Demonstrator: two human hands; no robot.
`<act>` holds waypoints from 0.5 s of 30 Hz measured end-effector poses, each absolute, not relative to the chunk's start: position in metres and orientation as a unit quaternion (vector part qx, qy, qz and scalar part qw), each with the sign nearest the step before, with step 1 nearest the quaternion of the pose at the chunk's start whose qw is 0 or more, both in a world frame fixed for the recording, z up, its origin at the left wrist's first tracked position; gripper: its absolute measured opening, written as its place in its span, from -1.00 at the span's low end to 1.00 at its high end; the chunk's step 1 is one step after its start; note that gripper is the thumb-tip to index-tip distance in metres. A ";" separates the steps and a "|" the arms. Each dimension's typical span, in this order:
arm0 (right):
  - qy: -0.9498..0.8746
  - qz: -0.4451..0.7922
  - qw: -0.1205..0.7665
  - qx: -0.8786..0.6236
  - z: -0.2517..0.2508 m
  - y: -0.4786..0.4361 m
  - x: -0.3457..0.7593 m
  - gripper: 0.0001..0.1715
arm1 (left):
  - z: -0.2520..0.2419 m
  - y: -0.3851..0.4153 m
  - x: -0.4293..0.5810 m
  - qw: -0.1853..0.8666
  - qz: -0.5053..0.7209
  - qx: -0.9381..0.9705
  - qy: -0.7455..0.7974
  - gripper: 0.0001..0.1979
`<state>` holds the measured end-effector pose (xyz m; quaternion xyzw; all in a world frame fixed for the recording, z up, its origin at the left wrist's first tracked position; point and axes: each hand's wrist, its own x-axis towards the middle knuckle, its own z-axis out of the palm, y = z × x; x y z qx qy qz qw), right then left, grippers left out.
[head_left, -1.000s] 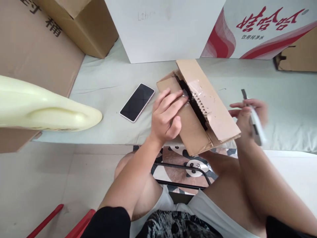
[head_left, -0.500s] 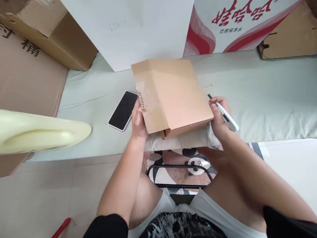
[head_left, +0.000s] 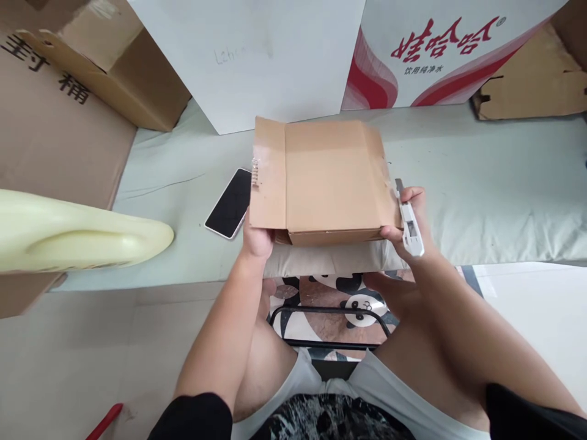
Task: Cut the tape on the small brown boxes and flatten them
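Note:
A small brown cardboard box lies before me, its left flap folded outward with clear tape and a row of torn teeth marks. My left hand grips the box at that flap's near end, most fingers hidden beneath it. On the other side my right hand is closed around a white utility knife, whose blade is out and points away from me. The thumb of that hand touches the box's near right corner. A dark-screened phone lies just left of the box, partly covered by it.
A tall white carton and a red-and-white printed carton stand behind. Brown cardboard is at right, larger boxes at left. A pale yellow curved object juts in from the left. The cloth-covered surface ends near my knees.
The box has turned slightly and its right flap now shows spread outward. The knife in my right hand has swung more upright. My left hand has slipped lower under the left flap.

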<state>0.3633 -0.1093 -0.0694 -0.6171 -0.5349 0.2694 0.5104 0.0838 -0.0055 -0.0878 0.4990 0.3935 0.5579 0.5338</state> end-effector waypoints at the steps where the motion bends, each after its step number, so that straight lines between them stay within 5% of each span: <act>1: -0.522 0.249 0.522 -0.627 -0.068 -0.109 0.362 -0.11 | -0.087 -0.005 0.086 0.540 0.561 0.490 0.392 -0.41; 8: -0.477 0.225 0.567 -0.633 -0.070 -0.105 0.360 -0.29 | -0.078 -0.001 0.085 0.490 0.593 0.505 0.391 -0.55; 15: -0.386 0.242 0.642 -0.617 -0.078 -0.103 0.361 -0.48 | -0.070 -0.009 0.076 0.486 0.545 0.553 0.401 -0.35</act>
